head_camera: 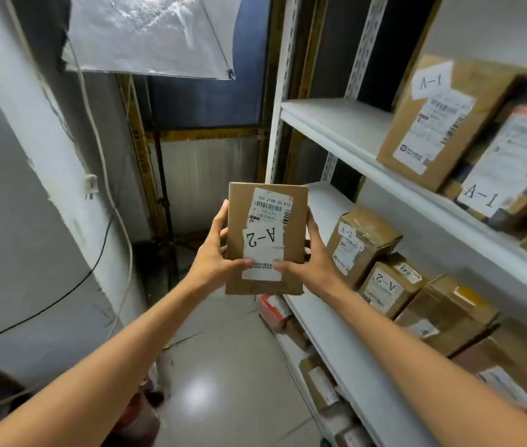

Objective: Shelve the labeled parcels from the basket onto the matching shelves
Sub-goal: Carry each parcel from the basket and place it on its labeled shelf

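Head view, step: a flat parcel [267, 240] is held up face-on with its label readable. I judge that sorting is settled and placing comes next.
Hands: the left hand [213, 253] clasps the parcel's left edge and the right hand [313, 256] clasps its right edge. Both thumbs are pressed on the front face.
Parcel's place: in the air off the left end of the shelving, touching no shelf.
Slip [263, 243]: white paper printed "A-2", upside down to the camera, under a barcode sticker.
Middle shelf [325, 201]: a white painted board that already carries A-2 boxes [362, 243], with a bare stretch at its left end.
Upper shelf [336, 121]: holds A-1 boxes [442, 121], so it is the wrong tier.
Next move: probably swing right and slide the parcel onto that bare stretch.
Materials: matt brown cardboard, thin and rectangular with crisp corners. The shelved boxes are chunkier and wrapped in wrinkled glossy tape.
Basket: not in view.
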